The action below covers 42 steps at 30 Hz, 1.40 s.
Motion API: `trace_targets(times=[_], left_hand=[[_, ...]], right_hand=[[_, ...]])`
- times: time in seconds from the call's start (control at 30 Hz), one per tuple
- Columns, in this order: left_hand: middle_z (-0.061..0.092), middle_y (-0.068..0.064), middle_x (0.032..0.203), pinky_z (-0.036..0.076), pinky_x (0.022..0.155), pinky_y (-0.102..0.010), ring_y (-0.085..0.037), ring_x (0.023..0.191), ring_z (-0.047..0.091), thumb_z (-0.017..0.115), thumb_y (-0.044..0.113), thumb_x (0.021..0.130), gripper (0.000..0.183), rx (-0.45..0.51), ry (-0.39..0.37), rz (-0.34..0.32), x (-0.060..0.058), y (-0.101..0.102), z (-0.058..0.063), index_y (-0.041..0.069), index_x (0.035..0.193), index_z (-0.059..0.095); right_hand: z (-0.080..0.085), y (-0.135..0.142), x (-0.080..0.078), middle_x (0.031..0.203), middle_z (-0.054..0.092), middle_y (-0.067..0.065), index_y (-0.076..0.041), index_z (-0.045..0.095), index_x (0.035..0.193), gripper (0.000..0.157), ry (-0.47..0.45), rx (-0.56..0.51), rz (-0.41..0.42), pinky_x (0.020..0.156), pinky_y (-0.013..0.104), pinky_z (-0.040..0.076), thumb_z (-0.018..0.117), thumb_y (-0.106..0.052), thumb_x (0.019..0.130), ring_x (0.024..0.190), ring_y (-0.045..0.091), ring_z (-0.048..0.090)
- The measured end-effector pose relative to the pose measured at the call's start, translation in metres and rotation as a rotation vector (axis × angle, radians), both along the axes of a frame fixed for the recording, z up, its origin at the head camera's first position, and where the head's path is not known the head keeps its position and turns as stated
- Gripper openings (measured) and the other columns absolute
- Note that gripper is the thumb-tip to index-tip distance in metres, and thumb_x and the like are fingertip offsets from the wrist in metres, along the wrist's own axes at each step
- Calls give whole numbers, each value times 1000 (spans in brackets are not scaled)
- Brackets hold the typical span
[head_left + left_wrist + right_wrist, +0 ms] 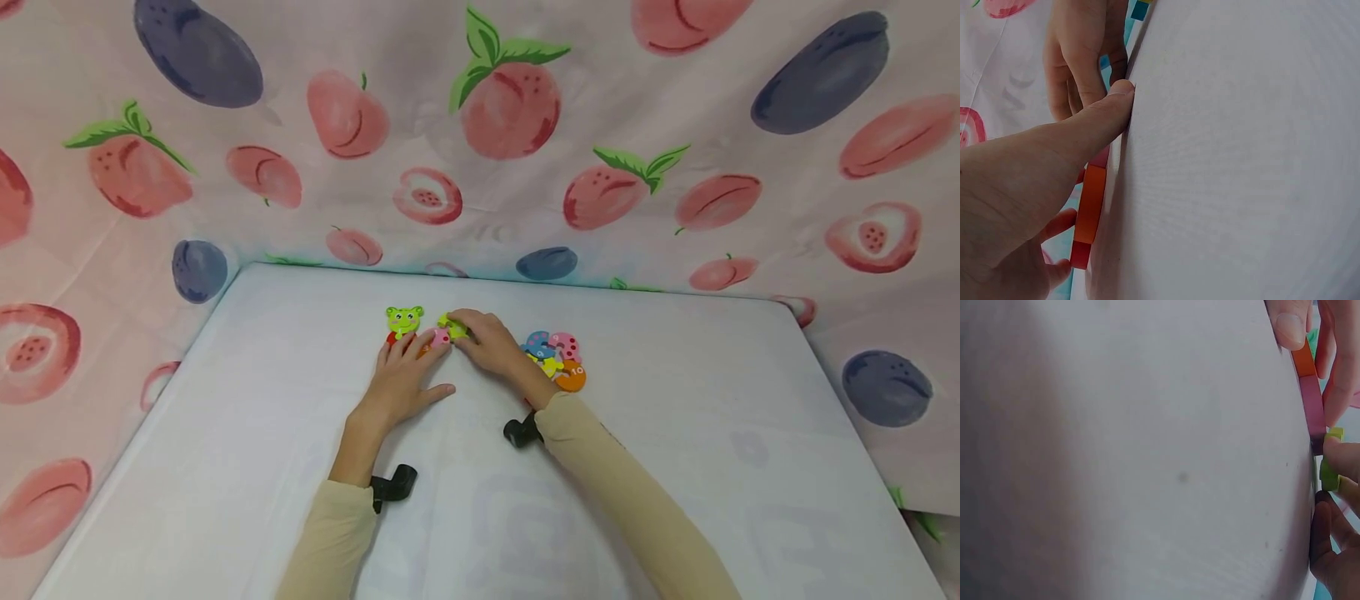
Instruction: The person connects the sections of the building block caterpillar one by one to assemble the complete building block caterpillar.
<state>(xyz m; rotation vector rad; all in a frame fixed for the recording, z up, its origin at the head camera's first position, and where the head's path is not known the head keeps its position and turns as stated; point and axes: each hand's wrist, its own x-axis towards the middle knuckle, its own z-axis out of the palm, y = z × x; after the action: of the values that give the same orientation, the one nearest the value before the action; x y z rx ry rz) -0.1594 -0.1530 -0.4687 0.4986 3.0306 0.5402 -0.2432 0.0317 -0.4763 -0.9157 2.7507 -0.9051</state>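
My left hand (397, 387) lies with fingers extended over a row of jigsaw pieces near the table's back. At the row's left end is a green frog-head piece (405, 317), with a red piece (391, 337) below it. An orange piece (1089, 203) is partly under the left fingers, and a pink piece (441, 337) adjoins it. My right hand (487, 343) pinches a green piece (1330, 476) between thumb and fingers at the row's right end. In the right wrist view, that green piece appears slightly raised beside the pink one.
Right of the row, partly behind my right wrist, lies a cluster of pieces: blue (537, 344), pink (566, 345), yellow (551, 367) and orange (572, 377). A white table (247, 433) carries everything. Fruit-print cloth (510, 200) rises along the back and sides.
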Motion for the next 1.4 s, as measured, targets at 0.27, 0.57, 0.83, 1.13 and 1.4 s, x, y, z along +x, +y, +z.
trace_targets(times=[0.27, 0.57, 0.83, 1.13, 1.4], left_hand=[[34, -9, 157, 15, 116, -65, -38, 146, 24, 68, 50, 85, 70, 8, -13, 1, 0, 0, 1, 22, 145, 46], [34, -9, 157, 14, 117, -65, -38, 146, 24, 68, 50, 85, 69, 8, -8, 3, 1, -2, 1, 22, 145, 46], [33, -8, 157, 15, 117, -65, -37, 146, 24, 67, 51, 86, 70, -2, -20, 2, -2, -1, 1, 23, 145, 45], [33, -7, 158, 17, 116, -65, -37, 146, 24, 66, 52, 86, 69, -15, -28, 4, 1, 1, 3, 24, 145, 46], [34, -8, 157, 18, 116, -65, -38, 146, 26, 67, 48, 87, 66, -19, -2, 0, 2, 1, 5, 23, 144, 47]], right_hand=[[2, -2, 3, 149, 48, 8, -11, 49, 141, 43, 17, 58, -11, 115, 42, 34, 54, -21, 100, 138, 25, 44], [0, -4, 5, 149, 48, 6, -13, 49, 141, 43, 29, 69, -26, 112, 40, 37, 54, -21, 99, 135, 24, 46], [1, -4, 4, 150, 46, 6, -14, 49, 142, 44, 35, 119, -20, 110, 41, 40, 54, -23, 100, 129, 28, 48], [-5, -1, 9, 156, 37, 10, -11, 44, 146, 48, -27, 90, 6, 113, 46, 32, 53, -21, 100, 138, 31, 40], [-6, -2, 32, 165, 10, 8, -14, 22, 155, 74, -181, 50, -29, 115, 59, 23, 60, -30, 94, 143, 39, 26]])
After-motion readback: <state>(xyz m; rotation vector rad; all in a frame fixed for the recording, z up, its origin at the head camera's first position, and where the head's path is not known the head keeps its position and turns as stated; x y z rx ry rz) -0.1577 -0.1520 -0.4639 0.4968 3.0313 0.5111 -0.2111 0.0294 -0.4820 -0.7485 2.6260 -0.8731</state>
